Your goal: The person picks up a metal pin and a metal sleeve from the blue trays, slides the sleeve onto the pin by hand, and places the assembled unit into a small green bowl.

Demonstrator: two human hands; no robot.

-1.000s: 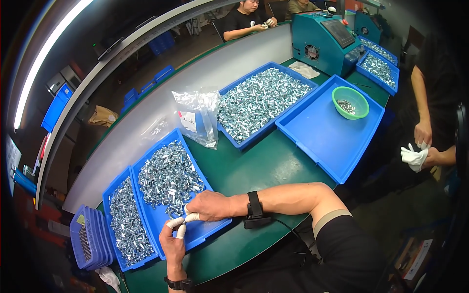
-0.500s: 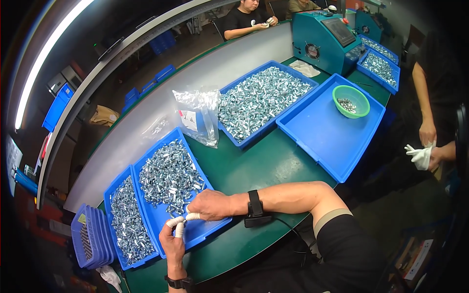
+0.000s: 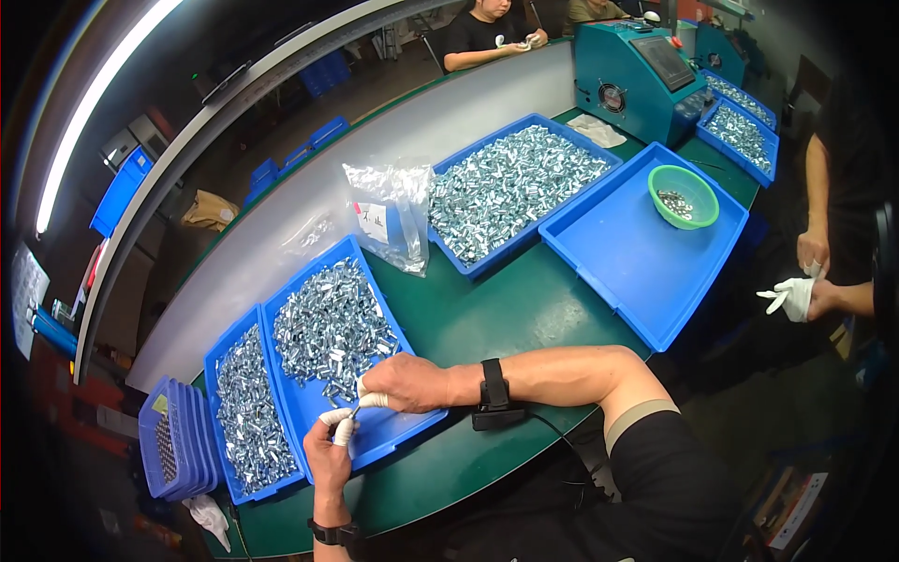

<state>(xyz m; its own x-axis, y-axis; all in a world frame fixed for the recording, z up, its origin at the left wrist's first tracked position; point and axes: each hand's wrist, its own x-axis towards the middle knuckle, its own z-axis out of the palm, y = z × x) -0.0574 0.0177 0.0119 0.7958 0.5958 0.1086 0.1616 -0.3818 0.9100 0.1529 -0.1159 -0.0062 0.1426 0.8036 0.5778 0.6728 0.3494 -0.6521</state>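
Observation:
My left hand [image 3: 328, 461] and my right hand [image 3: 409, 384] meet over the near end of a blue tray [image 3: 382, 438], with white coverings on several fingers. A small metal piece [image 3: 355, 411] shows in my left hand's pinch, its far end reaching to my right fingertips. My right hand is closed too, its thumb and forefinger together; what lies in them is hidden. Just beyond my hands, a heap of small shiny metal cylinders [image 3: 330, 314] fills the far part of the tray.
Left stand another tray of metal parts [image 3: 251, 417] and stacked purple baskets [image 3: 178, 440]. Beyond are a plastic bag [image 3: 389, 220], a full parts tray [image 3: 515, 187], a blue tray [image 3: 637, 253] with a green bowl [image 3: 698, 211], and a teal machine [image 3: 632, 89]. A co-worker's gloved hand [image 3: 796, 298] is at right.
My hands have drawn slightly apart, and the small metal piece shows more clearly between them. The whole view has shifted a little. At right, the co-worker's hands have moved slightly.

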